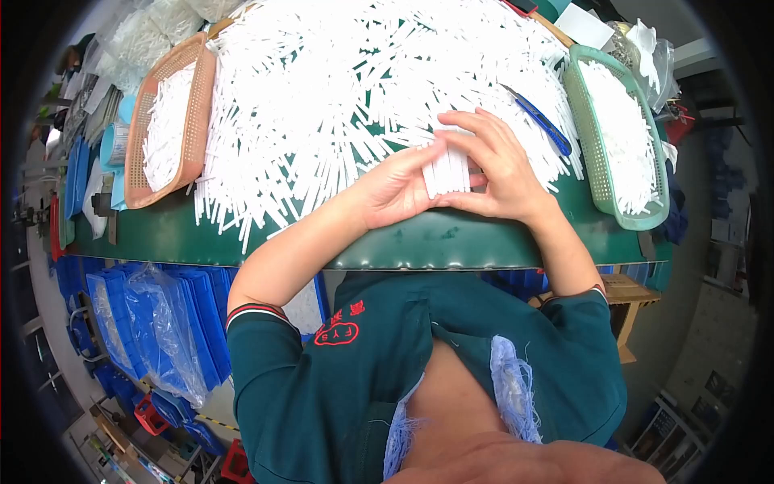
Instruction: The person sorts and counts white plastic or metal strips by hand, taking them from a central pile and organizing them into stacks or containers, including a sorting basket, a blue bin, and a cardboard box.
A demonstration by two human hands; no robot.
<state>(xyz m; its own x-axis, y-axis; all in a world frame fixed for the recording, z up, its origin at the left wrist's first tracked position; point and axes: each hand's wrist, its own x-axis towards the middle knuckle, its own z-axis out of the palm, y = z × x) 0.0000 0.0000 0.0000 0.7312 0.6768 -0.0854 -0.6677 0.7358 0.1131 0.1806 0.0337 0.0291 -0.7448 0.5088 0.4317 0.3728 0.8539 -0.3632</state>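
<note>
Between my two hands, near the table's front edge, stands a small bundle of thin white sticks [448,172], their lower ends lined up. My left hand [397,187] cups the bundle from the left side, fingers and thumb against it. From the right, my right hand [498,165] curves around it, with the thumb along the bottom ends and the fingers over the top. A wide heap of loose white sticks [298,105] covers the table beyond my hands. Whether the sticks are paper or plastic I cannot tell.
An orange basket [205,97] of white sticks stands at the left, a green basket [592,137] of them at the right. A blue utility knife [542,121] lies on the heap right of my hands. Blue bins [173,323] with plastic film stand below the green table [363,242] at left.
</note>
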